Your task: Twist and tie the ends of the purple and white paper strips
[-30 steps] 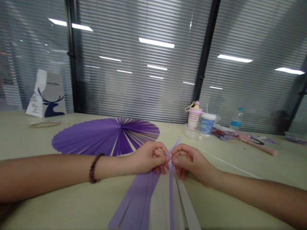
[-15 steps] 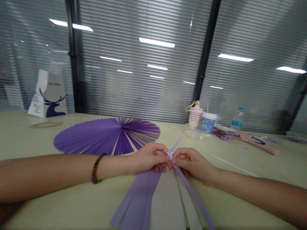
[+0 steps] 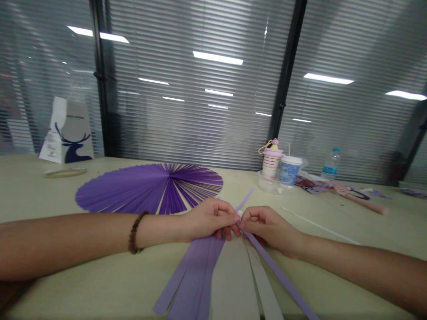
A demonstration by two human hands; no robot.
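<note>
Long flat paper strips fan toward me on the table, with lilac strips [image 3: 196, 275] on the left and whitish strips [image 3: 235, 280] in the middle. Where they gather at the far end, my left hand [image 3: 213, 220] pinches with thumb and fingertips. My right hand [image 3: 267, 226] almost touches it, closed on a narrow lilac strip [image 3: 276, 271] that runs down to the lower right. A short strip end sticks up beyond my fingers. The exact crossing point is hidden by my fingertips. A bead bracelet [image 3: 134, 233] circles my left wrist.
A large pleated purple paper disc [image 3: 133, 186] lies behind my left hand. Farther back stand a white deer-print bag [image 3: 71, 133], a pink-lidded cup [image 3: 271, 162], a blue cup [image 3: 290, 171] and a bottle [image 3: 332, 164]. A thin white stick [image 3: 316, 224] and a pink-handled tool [image 3: 362, 200] lie right.
The lower end of the narrow lilac strip has swung to the right. My left thumb has shifted slightly right over the crossing, covering it more. The right hand has barely moved.
</note>
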